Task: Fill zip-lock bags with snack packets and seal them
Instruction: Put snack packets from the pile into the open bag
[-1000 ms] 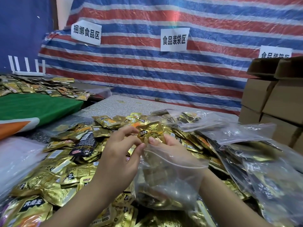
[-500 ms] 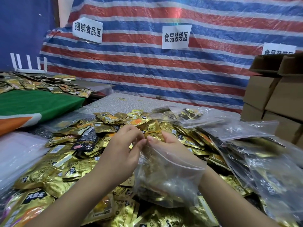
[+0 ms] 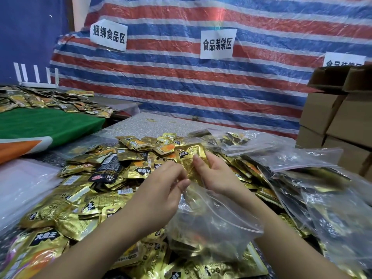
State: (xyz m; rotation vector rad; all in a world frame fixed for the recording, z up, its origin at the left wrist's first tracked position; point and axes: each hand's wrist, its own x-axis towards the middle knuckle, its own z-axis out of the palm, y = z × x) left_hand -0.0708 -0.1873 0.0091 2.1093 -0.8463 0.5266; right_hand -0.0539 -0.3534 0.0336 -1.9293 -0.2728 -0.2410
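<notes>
Zip-lock bag [image 3: 211,224]: clear thin film, crinkled, mouth facing away from the person, sitting on the packet heap near the table's front edge, between both forearms. Inside it a few gold packets show through the film at the bottom; count unreadable.

Right hand [image 3: 216,176] fingers curled, pinching a gold foil packet [image 3: 190,158] at the bag's mouth. Packet is flat, rectangular, glossy and wrinkled, with a black label patch; lower part sits at or just inside the opening, can't tell which. Left hand [image 3: 161,190] fingers bent, tips gripping the bag's rim film, touching the packet's lower edge.

Loose snack packets [image 3: 84,200] cover the table from front edge to about the middle: mostly gold foil, some black, a few with orange print, overlapping flat in a heap.

Filled clear bags [image 3: 314,190] pile along the table's right side, same thin film, gold and dark packets visible inside. More flat plastic [image 3: 22,180] lies at the left edge, milky, contents not clear.

Bare table top [image 3: 153,121] at the far edge is a speckled grey surface. Brown cardboard boxes [image 3: 338,119] stacked beyond the right edge, top flaps open. Striped red-white-blue woven tarp [image 3: 201,87] behind, with white paper signs [image 3: 217,44] stuck on it.
</notes>
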